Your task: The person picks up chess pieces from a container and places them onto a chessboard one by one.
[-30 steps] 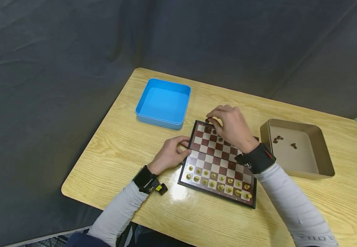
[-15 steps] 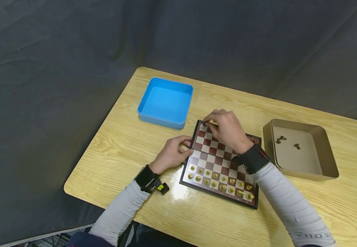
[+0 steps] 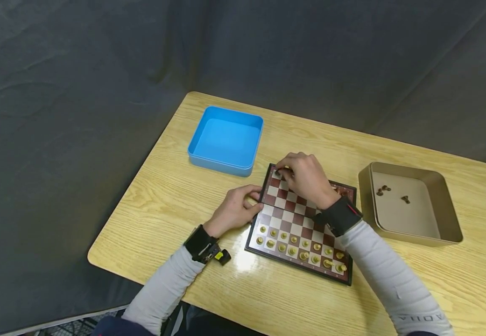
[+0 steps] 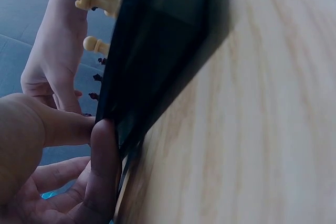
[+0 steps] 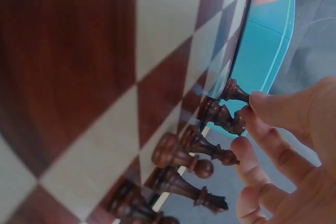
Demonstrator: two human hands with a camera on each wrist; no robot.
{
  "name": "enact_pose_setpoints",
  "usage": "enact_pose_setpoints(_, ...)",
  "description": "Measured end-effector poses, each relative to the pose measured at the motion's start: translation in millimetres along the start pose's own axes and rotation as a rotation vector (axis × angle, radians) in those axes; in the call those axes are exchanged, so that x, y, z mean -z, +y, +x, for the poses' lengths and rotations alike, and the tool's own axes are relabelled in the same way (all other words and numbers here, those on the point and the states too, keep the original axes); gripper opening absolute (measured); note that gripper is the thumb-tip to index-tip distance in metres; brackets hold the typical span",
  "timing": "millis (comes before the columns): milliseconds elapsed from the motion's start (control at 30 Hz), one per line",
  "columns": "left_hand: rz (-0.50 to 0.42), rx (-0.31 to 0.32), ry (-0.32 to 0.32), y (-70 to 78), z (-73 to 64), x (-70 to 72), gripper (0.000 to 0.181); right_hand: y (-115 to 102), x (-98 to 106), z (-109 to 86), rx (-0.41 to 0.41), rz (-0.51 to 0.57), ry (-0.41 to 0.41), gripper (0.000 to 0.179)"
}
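Observation:
A folding chessboard (image 3: 279, 203) lies on the table, hinge line across its middle. My left hand (image 3: 233, 211) grips its left edge near that hinge; in the left wrist view thumb and fingers meet at the black rim. My right hand (image 3: 307, 179) is over the far left corner, pinching a dark chess piece (image 5: 234, 91) by its top between thumb and finger. Its base stands at the corner square, and the fingertips hide its head. Beside it are a dark knight (image 5: 221, 116) and other dark pieces. Several pale pieces (image 3: 292, 251) fill the two near rows.
A blue square box (image 3: 226, 166) stands beyond the board to the left. To the right, a tan box (image 3: 415, 235) holds 3 dark chess pieces (image 3: 405, 199). A dark curtain (image 3: 310, 60) hangs behind the wooden table (image 3: 154, 210).
My right hand has moved a little left and down, bringing the dark piece from beyond the far rim onto the corner square. The left hand keeps its grip on the board.

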State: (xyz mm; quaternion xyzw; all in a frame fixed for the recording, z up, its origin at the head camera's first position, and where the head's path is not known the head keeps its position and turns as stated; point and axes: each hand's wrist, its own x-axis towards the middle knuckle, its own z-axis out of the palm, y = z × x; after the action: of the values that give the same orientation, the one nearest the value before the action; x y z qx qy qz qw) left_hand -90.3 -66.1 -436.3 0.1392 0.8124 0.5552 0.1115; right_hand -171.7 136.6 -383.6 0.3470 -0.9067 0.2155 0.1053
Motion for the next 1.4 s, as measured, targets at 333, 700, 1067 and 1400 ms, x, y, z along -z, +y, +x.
enact_pose_setpoints(333, -0.005, 0.001, -0.003, 0.6, -0.1, 0.4, 0.046, 3.3, -4.0, -1.8, 0.014, 0.017, 0.006, 0.015)
enact_pose_setpoints(700, -0.013, 0.029, 0.005, 3.9, -0.2, 1.3, 0.046, 2.8, -2.7, -0.6, 0.019, 0.008, -0.007, 0.016)
enact_pose_setpoints(1067, -0.019, 0.048, 0.000, 3.0, 1.0, 2.5, 0.047, 3.9, 4.4, -5.0, -0.006, -0.018, -0.002, 0.019)
enact_pose_setpoints(1400, -0.020, 0.064, -0.013, 2.6, 0.8, 2.9, 0.047, 7.9, 20.9, -12.9, -0.038, -0.005, 0.041, 0.022)
